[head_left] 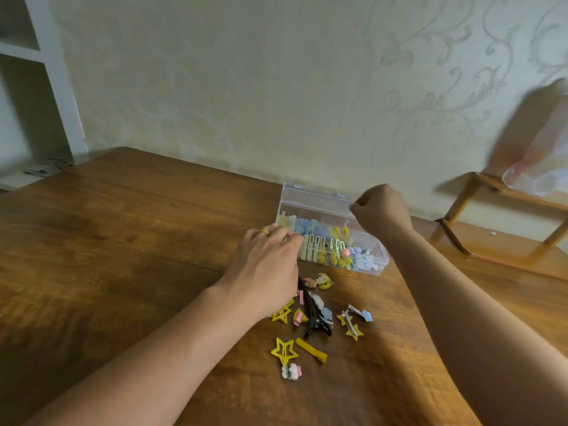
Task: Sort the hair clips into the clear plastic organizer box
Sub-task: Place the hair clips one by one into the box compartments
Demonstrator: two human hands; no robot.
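Note:
A clear plastic organizer box stands open near the wall, its lid tilted back, with several yellow, blue and pale clips inside. My left hand rests palm down at the box's near-left corner, fingers touching its wall. My right hand is closed in a fist at the lid's right edge, pinching it. Loose clips lie on the table below the box: a yellow star clip, a yellow bar clip, a black claw clip, a small pink and white clip and several others.
The wooden table runs up to a patterned wall. A wooden rack stands at the right, with a blurred plastic bag above it. A white shelf unit is at the far left.

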